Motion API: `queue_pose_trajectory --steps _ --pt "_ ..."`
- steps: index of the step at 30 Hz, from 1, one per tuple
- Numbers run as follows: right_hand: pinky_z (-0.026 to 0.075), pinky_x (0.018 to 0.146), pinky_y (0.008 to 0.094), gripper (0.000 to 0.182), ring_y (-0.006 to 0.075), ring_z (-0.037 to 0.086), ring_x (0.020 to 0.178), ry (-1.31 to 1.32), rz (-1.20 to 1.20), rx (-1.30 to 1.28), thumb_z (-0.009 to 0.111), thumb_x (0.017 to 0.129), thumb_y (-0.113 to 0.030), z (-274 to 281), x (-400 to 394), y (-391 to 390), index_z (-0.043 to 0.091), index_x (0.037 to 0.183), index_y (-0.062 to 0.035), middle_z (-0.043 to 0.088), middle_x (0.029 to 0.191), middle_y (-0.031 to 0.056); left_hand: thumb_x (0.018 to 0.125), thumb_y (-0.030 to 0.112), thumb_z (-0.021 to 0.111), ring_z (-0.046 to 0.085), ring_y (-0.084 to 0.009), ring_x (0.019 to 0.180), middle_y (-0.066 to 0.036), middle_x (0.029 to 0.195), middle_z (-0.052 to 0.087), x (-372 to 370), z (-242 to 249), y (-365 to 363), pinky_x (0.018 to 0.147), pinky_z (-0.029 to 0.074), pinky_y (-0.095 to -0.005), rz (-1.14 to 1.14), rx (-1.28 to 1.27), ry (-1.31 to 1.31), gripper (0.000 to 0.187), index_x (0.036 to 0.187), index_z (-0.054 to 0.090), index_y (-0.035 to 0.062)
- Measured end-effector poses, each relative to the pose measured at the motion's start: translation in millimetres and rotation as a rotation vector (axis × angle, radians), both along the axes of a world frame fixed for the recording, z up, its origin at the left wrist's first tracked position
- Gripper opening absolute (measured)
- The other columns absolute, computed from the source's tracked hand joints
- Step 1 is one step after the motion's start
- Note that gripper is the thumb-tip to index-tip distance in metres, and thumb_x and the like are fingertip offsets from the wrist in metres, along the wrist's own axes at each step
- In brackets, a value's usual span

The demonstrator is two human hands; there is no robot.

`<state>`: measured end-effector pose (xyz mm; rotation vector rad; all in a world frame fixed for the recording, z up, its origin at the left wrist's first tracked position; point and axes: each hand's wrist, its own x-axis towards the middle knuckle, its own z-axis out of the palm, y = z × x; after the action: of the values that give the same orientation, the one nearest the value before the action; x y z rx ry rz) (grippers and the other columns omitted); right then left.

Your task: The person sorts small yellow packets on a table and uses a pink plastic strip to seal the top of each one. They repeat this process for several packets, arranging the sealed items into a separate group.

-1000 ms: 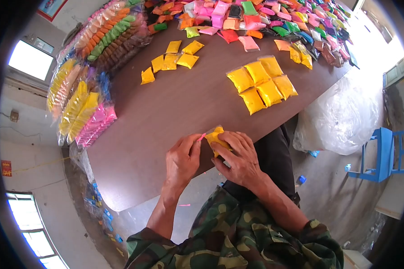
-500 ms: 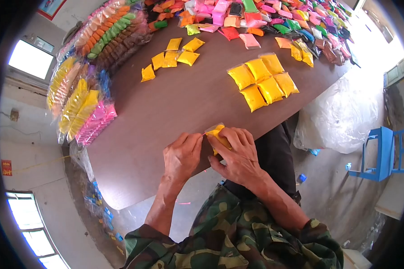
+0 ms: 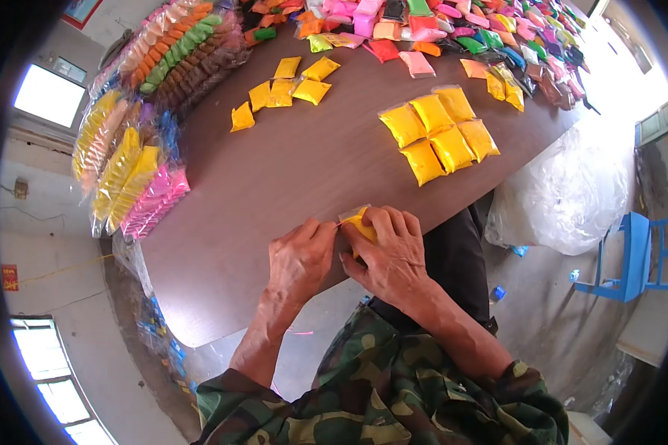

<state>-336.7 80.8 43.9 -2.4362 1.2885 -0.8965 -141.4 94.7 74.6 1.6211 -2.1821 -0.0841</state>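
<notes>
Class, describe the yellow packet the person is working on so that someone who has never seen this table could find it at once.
Start at the long brown table and come to its near edge, where the left hand and right hand meet. The yellow packet sits between them. Unlike the six yellow packets lying grouped farther up the table, it alone is held.

Six yellow packets (image 3: 439, 133) lie grouped on the brown table (image 3: 289, 178); a blue chair (image 3: 634, 256) stands nearby

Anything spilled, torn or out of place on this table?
Nothing stands out. Both hands, left and right, pinch one yellow packet at the table edge. Six packets lie in a neat block; no powder shows loose.
</notes>
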Motion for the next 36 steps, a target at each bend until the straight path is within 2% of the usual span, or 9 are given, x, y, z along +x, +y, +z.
queue_pose_trajectory --steps 12,21,27,36 --pt "0.045 0.113 0.0524 0.047 0.0339 0.061 0.130 0.001 0.005 0.027 0.090 0.088 -0.028 -2.9 -1.2 1.4 0.079 0.131 -0.0112 0.063 0.129 0.0164 0.099 0.010 0.080 0.071 -0.0282 0.072 -0.007 0.085 0.067 7.1 -1.2 -3.5 0.062 0.057 -0.0407 -0.048 0.021 -0.087 0.005 0.103 0.077 0.0093" --pt "0.044 0.113 0.0524 0.041 0.0349 0.060 0.131 -0.026 -0.001 0.014 0.088 0.088 -0.028 -3.7 -0.5 1.8 0.079 0.125 -0.0117 0.063 0.131 0.0170 0.100 0.009 0.076 0.072 -0.0298 0.073 -0.009 0.084 0.067 -1.0 0.0 -20.6 0.061 0.056 -0.0415 -0.089 0.047 -0.164 0.012 0.090 0.070 0.0085" --pt "0.044 0.112 0.0518 0.042 0.0350 0.060 0.130 -0.064 -0.010 -0.007 0.088 0.085 -0.026 -7.7 -2.1 4.0 0.079 0.123 -0.0119 0.062 0.128 0.0153 0.099 0.010 0.078 0.070 -0.0306 0.070 -0.008 0.084 0.068 2.1 -9.3 -9.2 0.060 0.055 -0.0418 -0.020 -0.002 -0.013 0.008 0.094 0.073 0.0084" --pt "0.046 0.110 0.0521 0.043 0.0345 0.062 0.128 -0.073 -0.015 -0.011 0.089 0.084 -0.025 -5.7 -0.1 3.0 0.078 0.124 -0.0120 0.062 0.127 0.0151 0.099 0.008 0.078 0.071 -0.0306 0.070 -0.009 0.084 0.070 7.8 -10.9 -19.0 0.061 0.056 -0.0417 -0.033 0.024 -0.076 0.005 0.096 0.075 0.0078"
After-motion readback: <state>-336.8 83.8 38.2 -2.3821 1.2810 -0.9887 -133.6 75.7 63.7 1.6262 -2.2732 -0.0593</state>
